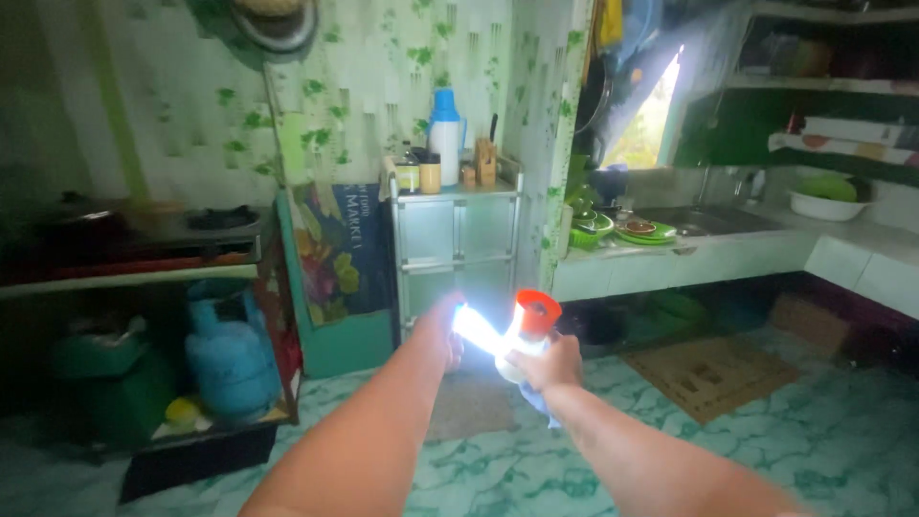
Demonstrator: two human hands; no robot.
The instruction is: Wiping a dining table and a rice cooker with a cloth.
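Both hands hold one glowing white rod-shaped lamp with orange cap (507,335): left hand (446,330) grips its lower-left end, right hand (548,364) closed below the cap.

Blue gas cylinder (228,354), metal cabinet (456,251) (thermos (444,134) atop).

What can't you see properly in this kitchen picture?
Head view only:
- Bright white thing between the left hand and right hand: glare washes out its shape.
- Orange-capped container: lower body hidden by the right hand's fingers.
- Bluish bit under the right wrist: too little shows to identify.
- Stove: too dark.
- Shelves at top right: dark, cut by the edge.
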